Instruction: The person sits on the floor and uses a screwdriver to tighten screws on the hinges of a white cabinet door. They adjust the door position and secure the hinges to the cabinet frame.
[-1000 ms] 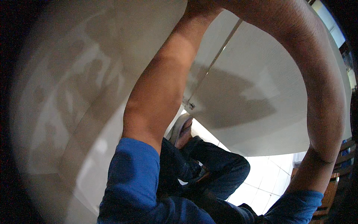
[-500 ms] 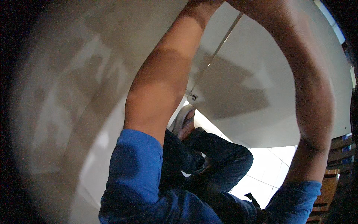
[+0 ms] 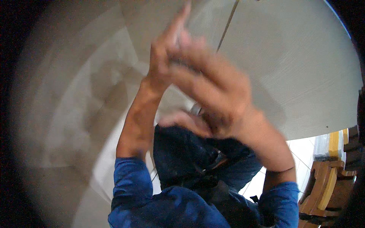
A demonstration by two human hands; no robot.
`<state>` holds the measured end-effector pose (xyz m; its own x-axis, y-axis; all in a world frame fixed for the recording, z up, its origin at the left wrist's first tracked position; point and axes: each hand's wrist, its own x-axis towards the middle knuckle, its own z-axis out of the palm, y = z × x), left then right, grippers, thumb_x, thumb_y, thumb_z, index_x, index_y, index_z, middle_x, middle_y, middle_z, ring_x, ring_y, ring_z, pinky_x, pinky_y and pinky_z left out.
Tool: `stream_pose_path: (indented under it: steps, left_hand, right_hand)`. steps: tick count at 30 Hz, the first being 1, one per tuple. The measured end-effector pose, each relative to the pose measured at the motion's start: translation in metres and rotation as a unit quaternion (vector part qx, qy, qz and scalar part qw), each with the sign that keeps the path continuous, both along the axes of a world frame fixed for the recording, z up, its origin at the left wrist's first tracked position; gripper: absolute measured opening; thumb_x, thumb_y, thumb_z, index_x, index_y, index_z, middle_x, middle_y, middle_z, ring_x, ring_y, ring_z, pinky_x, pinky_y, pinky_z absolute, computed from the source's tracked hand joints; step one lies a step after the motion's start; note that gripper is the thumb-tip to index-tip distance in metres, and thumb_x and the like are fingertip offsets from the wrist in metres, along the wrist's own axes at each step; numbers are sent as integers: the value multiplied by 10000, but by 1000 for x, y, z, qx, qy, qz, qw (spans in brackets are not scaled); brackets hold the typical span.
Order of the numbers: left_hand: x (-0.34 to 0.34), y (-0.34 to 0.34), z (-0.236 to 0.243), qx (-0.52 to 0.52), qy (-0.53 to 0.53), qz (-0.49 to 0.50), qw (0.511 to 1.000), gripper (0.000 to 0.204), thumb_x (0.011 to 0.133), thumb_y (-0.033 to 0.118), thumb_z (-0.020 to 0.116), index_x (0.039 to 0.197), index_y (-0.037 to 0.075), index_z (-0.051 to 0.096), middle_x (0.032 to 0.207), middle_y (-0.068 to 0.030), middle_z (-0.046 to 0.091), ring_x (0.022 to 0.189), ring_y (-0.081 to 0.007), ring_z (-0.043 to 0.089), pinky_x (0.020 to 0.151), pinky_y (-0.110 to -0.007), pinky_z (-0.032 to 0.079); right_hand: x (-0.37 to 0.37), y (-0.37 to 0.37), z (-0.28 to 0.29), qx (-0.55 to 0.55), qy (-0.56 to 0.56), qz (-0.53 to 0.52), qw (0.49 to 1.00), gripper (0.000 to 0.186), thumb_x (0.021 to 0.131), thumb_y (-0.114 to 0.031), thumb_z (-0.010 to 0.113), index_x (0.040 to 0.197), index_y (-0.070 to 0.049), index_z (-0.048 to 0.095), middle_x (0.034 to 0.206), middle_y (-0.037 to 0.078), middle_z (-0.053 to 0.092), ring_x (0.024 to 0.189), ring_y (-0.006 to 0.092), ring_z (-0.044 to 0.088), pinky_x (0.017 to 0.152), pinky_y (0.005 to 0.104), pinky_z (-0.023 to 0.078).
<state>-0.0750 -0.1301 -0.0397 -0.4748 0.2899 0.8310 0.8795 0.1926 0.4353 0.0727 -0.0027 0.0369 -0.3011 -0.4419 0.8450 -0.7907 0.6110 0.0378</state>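
The broad pale panel (image 3: 304,76) lies behind and to the right of the hands, its near face partly covered by the right hand (image 3: 224,95) and its far side cut off by the dark rim of the view. A narrow dark gap (image 3: 227,26) runs along its left side, above the right hand's fingers, and disappears behind them.

Both hands are blurred, the right one more so. The right hand is spread wide, thumb well apart below, its fingers stretched across to the left hand (image 3: 161,57); they overlap it in view and seem to touch it. A dark streak between those fingers could be a gap or something thin; it is too smeared to tell. The left hand is seen nearly edge-on, a finger or thumb pointing up. How far it is closed, and whether it holds anything, cannot be made out.

Left of the hands is a pale, shadow-mottled surface (image 3: 76,125). Below them are dark trousers (image 3: 178,155), and to the lower right white floor tiles (image 3: 303,150) and brown wooden furniture (image 3: 319,186), cropped by the rim.
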Motion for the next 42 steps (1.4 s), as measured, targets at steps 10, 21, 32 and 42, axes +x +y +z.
stream_pose_path:
  steps: [10,21,32,42]
  left_hand:
    - [34,-159,-217,-394,-234,144,877,807,815,515,736,1485,142,484,1224,-212,648,1189,-388,579,1052,-481,395]
    - [42,-229,-307,-396,-169,393,812,697,857,590,672,1320,70,641,1004,-195,619,942,-370,600,891,-511,432]
    - [28,-167,-278,-279,-164,395,860,643,831,477,759,1326,87,634,1266,-215,587,1169,-395,554,1011,-521,412]
    - [-31,81,-304,186,-774,25,605,370,984,361,642,1154,32,649,925,-110,693,793,-245,695,725,-377,598]
  right_hand:
    - [102,54,-268,-178,-597,-173,763,333,939,-243,719,1180,-14,696,1114,196,714,1029,327,695,897,373,534]
    - [80,84,-326,-259,-675,-222,654,361,949,-293,696,1166,-4,696,1155,208,712,1100,330,681,983,383,496]
    - [83,88,-335,-241,-651,-252,674,364,976,-241,681,1207,40,679,1104,173,734,1023,227,684,932,336,514]
    - [126,116,-286,-344,-499,-351,714,292,1002,-191,615,1158,46,686,1111,195,717,1051,267,668,956,357,498]
